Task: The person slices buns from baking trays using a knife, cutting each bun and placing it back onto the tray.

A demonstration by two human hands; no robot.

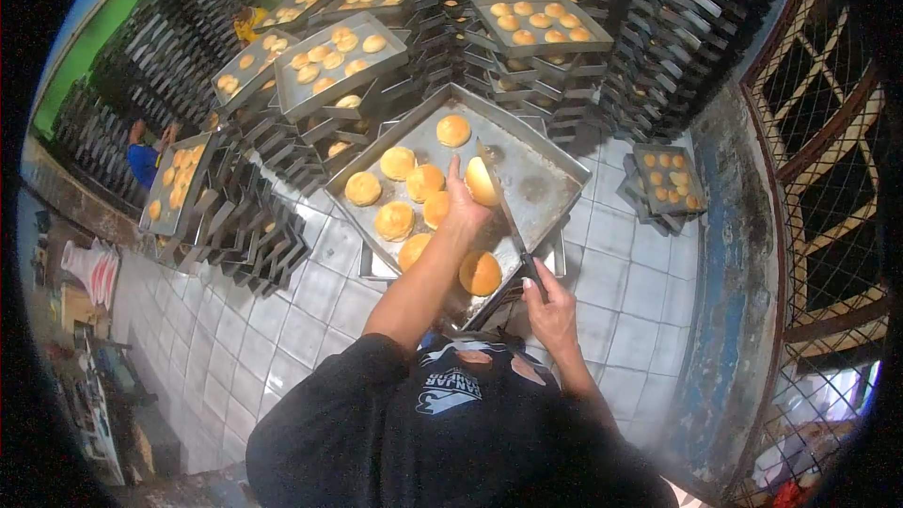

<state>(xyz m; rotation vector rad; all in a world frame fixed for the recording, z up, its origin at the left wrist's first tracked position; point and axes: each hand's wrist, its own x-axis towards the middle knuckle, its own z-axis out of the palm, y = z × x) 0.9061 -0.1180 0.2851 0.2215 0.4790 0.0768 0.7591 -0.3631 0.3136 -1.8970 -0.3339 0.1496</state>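
One bun (483,184) | just right of left fingers (454,171) | knife (509,214) alongside

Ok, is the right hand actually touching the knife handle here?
Touching. The head view shows the right hand closed around the black knife handle, the blade extending beyond it over the tray.

bun (411,246): part-hidden behind forearm (430,275) | black shirt (376,433): cut by bottom edge

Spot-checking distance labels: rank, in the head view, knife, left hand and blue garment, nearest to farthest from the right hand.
1. Knife, gripped in the right hand.
2. Left hand, left of the knife.
3. Blue garment, far left.
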